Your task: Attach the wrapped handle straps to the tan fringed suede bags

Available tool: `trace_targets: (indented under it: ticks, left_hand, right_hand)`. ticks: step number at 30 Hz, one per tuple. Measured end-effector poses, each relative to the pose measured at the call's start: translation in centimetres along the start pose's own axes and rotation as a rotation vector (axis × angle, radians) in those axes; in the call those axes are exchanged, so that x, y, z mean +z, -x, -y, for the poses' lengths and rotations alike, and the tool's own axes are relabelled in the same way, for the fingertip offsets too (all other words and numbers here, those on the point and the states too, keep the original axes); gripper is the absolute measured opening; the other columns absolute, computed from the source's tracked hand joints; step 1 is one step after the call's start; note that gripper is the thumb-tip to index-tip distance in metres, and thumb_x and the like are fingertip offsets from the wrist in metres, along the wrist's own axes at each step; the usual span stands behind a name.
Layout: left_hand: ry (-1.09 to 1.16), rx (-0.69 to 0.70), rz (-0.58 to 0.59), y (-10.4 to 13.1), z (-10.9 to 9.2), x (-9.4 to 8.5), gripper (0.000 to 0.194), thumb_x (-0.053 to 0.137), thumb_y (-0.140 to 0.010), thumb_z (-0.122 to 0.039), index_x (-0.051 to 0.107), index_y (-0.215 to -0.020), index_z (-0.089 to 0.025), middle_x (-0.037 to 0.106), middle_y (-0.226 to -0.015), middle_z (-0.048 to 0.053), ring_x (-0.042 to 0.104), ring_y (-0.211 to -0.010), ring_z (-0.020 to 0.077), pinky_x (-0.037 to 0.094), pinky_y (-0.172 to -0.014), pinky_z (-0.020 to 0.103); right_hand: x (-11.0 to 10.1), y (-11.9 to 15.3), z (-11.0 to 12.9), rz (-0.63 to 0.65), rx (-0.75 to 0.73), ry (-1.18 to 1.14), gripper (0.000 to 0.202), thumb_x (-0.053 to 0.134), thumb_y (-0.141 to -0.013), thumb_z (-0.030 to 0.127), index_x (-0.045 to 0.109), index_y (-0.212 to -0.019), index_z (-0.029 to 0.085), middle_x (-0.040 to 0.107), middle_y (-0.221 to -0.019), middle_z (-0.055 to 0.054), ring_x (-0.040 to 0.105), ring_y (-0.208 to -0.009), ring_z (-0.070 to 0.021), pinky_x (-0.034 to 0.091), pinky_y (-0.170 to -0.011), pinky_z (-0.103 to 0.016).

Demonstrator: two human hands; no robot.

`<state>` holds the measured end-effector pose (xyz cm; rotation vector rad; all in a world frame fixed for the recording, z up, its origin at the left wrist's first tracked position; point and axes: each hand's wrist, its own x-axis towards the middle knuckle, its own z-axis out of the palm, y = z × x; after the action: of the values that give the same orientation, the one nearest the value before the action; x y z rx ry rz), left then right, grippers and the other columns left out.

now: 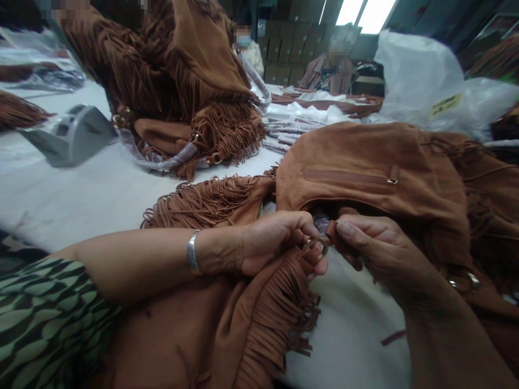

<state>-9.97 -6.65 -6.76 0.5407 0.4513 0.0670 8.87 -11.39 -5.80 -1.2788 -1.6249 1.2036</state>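
Fringed suede bag (174, 329) lies beneath your left forearm, presumably soft and floppy, best held at the firmer metal ring (325, 248) your left hand (270, 243) pinches, while your right hand (381, 240) grips a small, probably stiffer leather tab (331, 231).

This looks like a workshop for leather bags: fringed brown bags (373, 156) lie and stand along a long white table (73, 189). At the far side, people (330, 70) sit near stacked cardboard boxes (284, 46), and clear plastic wrapping (421, 75) is heaped on the right, below bright windows (365, 13).
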Motion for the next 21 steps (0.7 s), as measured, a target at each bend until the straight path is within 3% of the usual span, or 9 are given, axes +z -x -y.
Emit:
trace_targets:
  ticks: [5, 11, 21]
  left_hand:
    - [-0.032, -0.029, 0.013, -0.06, 0.03, -0.13, 0.020, 0.048, -0.064, -0.025, 0.059, -0.061, -0.009, 0.061, -0.061, 0.009, 0.055, -0.052, 0.0128, 0.046, -0.053, 0.023]
    - [-0.057, -0.053, 0.106, -0.20, 0.05, -0.06, 0.023, 0.046, -0.064, -0.022, 0.062, -0.064, -0.006, 0.062, -0.061, 0.008, 0.053, -0.049, 0.0107, 0.049, -0.056, 0.024]
    - [-0.059, -0.100, 0.125, -0.21, 0.13, 0.16, 0.022, 0.044, -0.066, -0.019, 0.062, -0.062, -0.006, 0.064, -0.061, 0.008, 0.058, -0.051, 0.0111, 0.048, -0.053, 0.020]
  right_hand:
    - [0.03, 0.07, 0.32, -0.012, -0.015, 0.058, 0.044, 0.054, -0.089, 0.045, 0.053, -0.055, 0.017, 0.044, -0.048, 0.001, 0.038, -0.044, -0.0087, 0.026, -0.040, -0.023]
    - [-0.20, 0.11, 0.65, 0.067, -0.015, 0.111, 0.044, 0.055, -0.088, 0.046, 0.055, -0.056, 0.015, 0.043, -0.048, 0.001, 0.037, -0.046, -0.0086, 0.025, -0.042, -0.023]
    - [-0.88, 0.27, 0.77, 0.166, 0.001, 0.058, 0.044, 0.058, -0.086, 0.046, 0.058, -0.057, 0.013, 0.043, -0.048, 0.002, 0.035, -0.046, -0.0076, 0.022, -0.040, -0.022]
